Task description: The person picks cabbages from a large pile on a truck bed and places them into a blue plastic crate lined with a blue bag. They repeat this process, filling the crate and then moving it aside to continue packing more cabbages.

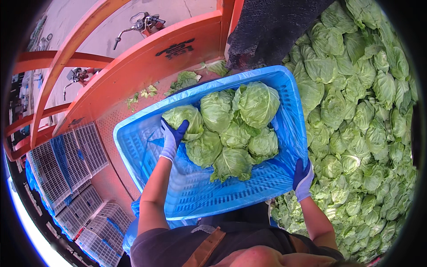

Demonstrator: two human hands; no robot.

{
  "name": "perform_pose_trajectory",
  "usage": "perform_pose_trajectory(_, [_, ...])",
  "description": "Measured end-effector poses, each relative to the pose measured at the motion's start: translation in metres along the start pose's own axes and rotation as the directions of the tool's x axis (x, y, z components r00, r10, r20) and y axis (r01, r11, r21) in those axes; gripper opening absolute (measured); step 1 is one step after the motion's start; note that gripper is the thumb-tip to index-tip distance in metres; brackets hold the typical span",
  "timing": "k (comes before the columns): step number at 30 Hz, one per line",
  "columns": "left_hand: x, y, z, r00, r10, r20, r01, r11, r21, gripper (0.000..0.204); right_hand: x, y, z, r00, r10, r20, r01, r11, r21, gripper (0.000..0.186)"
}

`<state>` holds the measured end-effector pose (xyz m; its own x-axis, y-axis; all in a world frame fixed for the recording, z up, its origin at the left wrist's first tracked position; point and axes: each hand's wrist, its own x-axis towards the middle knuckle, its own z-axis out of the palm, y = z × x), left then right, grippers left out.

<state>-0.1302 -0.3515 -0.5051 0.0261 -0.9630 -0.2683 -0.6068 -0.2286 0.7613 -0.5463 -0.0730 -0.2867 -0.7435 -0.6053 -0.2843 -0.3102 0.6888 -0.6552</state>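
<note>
A blue plastic crate (213, 202) with a clear bluish liner is tilted in front of my body. Several green cabbages (233, 162) are heaped in its middle and far part, while bare liner shows along the near side. My left hand (173, 135), in a white glove with dark blue fingers, reaches inside and has its fingers spread around a cabbage (183, 119) at the heap's left end. My right hand (303, 177), gloved alike, grips the crate's right rim near the corner; part of its fingers is hidden behind the edge.
A large pile of cabbages (351, 133) fills the right side. Orange metal side panels (155, 58) stand at the far left, with loose leaves (184, 80) beside them. White and grey crates (66, 155) are stacked at left. Dark cloth (271, 31) hangs beyond the blue crate.
</note>
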Motion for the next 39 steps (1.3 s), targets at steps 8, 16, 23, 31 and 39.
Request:
perform_pose_trajectory(8, [0.061, -0.063, 0.013, 0.929, -0.364, -0.074, 0.371, 0.911, 0.180, 0.130, 0.000, 0.033, 0.005, 0.991, -0.089, -0.096, 0.096, 0.993, 0.074, 0.047])
perform_pose_trajectory(16, [-0.076, 0.171, 0.053, 0.936, 0.318, -0.150, -0.269, 0.922, 0.277, 0.070, -0.010, 0.085, -0.021, 0.965, -0.252, -0.071, 0.261, 0.905, 0.337, 0.063])
perform_pose_trajectory(23, [-0.352, 0.374, 0.226, 0.467, 0.211, 0.858, 0.018, 0.969, -0.248, 0.052, 0.030, 0.359, -0.309, 0.616, 0.377, -0.692, -0.007, 0.881, 0.474, 0.040])
perform_pose_trajectory(31, [-0.509, 0.508, 0.592, -0.220, 0.213, 0.952, 0.168, 0.970, -0.178, 0.060, 0.170, 0.516, -0.549, 0.502, 0.606, -0.617, -0.065, 0.738, 0.672, 0.082])
perform_pose_trajectory(39, [-0.582, 0.552, 0.699, -0.304, 0.379, 0.874, 0.839, 0.541, 0.057, 0.073, 0.084, 0.414, -0.480, 0.579, 0.528, -0.621, 0.250, 0.610, 0.752, 0.053])
